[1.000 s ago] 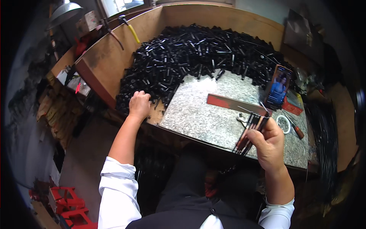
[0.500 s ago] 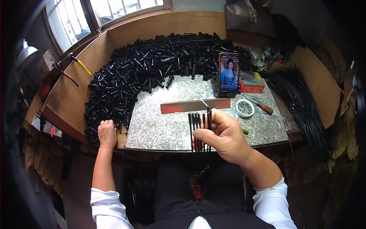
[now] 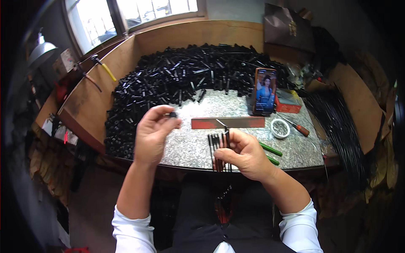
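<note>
My left hand (image 3: 152, 135) is raised over the left part of the speckled worktop (image 3: 181, 152). Its thumb and fingers pinch a small black tubular piece (image 3: 172, 114), mostly hidden by the fingertips. Several thin black rods (image 3: 214, 145) stand side by side in my right hand (image 3: 244, 154), near the worktop's front edge. A short pale strip (image 3: 220, 122) shows just above the rods' upper ends. Behind them lies a flat red-and-grey bar (image 3: 249, 122). Green handles of a hand tool (image 3: 271, 149) stick out beside my right hand.
A large heap of black tubular parts (image 3: 156, 80) curves around the left and back, inside a wooden rim (image 3: 84, 114). At right are a phone (image 3: 265, 90), a red box (image 3: 288, 105), a white cup of small metal bits (image 3: 280, 128), a screwdriver (image 3: 301, 130) and long black rods (image 3: 337, 122).
My left hand has risen from the heap's near edge and moved right, with a small black piece in its fingers. My right hand keeps the rods in nearly the same place. The view has shifted slightly.
</note>
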The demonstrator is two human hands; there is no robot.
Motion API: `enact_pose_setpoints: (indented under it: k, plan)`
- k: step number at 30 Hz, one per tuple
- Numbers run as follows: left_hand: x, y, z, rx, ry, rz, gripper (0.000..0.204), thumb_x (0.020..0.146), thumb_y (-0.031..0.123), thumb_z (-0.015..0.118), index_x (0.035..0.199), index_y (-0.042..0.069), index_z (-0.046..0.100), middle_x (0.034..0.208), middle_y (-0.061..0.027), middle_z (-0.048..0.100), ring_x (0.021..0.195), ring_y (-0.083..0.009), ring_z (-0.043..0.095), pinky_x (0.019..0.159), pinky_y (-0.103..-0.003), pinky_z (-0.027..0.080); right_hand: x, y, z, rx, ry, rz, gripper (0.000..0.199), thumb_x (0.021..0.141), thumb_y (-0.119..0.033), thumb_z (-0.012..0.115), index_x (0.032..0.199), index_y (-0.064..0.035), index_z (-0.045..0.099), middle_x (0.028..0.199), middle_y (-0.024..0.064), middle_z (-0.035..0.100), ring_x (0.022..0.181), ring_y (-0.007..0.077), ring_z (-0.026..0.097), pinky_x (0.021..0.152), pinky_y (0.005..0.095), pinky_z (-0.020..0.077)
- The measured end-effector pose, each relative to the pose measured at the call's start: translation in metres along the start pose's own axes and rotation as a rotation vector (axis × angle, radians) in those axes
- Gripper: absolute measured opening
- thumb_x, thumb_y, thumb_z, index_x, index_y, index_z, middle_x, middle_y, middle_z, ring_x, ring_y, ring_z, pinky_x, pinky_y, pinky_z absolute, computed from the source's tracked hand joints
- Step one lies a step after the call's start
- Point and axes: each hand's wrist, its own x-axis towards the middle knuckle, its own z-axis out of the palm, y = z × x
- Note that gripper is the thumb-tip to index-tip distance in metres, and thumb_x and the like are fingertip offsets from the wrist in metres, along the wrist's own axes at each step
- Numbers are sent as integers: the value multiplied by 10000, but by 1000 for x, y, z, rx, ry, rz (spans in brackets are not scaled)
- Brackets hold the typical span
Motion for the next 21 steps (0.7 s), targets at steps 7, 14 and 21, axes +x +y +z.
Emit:
enact_pose_setpoints:
  k: [7, 14, 21]
  plan:
    - [-11, -10, 25, -343, -223, -118, 287, 908, -12, 557, 1194, -27, 563, 1182, -177, 607, 998, -172, 629, 908, -299, 511, 2, -2, 5, 42, 8, 19, 113, 891, -47, 635, 958, -21, 548, 846, 8, 609, 751, 48, 585, 669, 210, 493]
    - [-13, -13, 28, -376, -262, -123, 288, 896, -19, 573, 1184, -22, 557, 1187, -157, 599, 1036, -167, 613, 934, -301, 492, 8, 3, -1, 78, 15, 7, 110, 892, -51, 635, 935, -24, 538, 822, 3, 599, 735, 45, 577, 666, 211, 491]
    - [-14, -6, 33, -434, -256, -184, 296, 886, -42, 578, 1179, -35, 547, 1164, -123, 589, 1086, -171, 571, 951, -289, 466, 12, 10, -6, 50, -22, -17, 170, 897, -90, 628, 1016, -24, 525, 821, 63, 636, 703, 148, 651, 644, 275, 539]
